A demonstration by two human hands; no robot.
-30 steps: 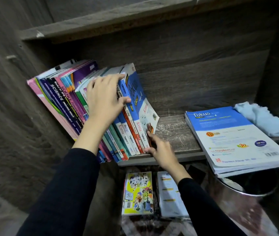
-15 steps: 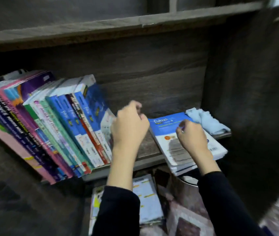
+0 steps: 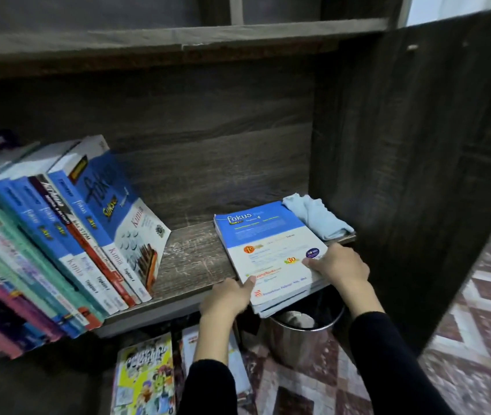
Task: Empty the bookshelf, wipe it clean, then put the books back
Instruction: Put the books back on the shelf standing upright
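- A flat stack [image 3: 271, 244] of books lies at the right of the shelf [image 3: 190, 259], overhanging its near edge. The top cover reads "fokus", "4" and "30".
- The left hand [image 3: 227, 296] and right hand [image 3: 340, 266] each clamp one near corner of it.
- The leaning row [image 3: 88, 235] at left shows "fokus" and "Kimia"; its count is unclear.
- One blue cloth [image 3: 317, 217] lies beyond the stack.

Matt wood-grain shelf [image 3: 191, 259], glossy paper books [image 3: 94, 235]
Its board is scratched and dull; the blue cloth [image 3: 316, 218] looks soft, creased; the bin [image 3: 298, 345] below is shiny metal
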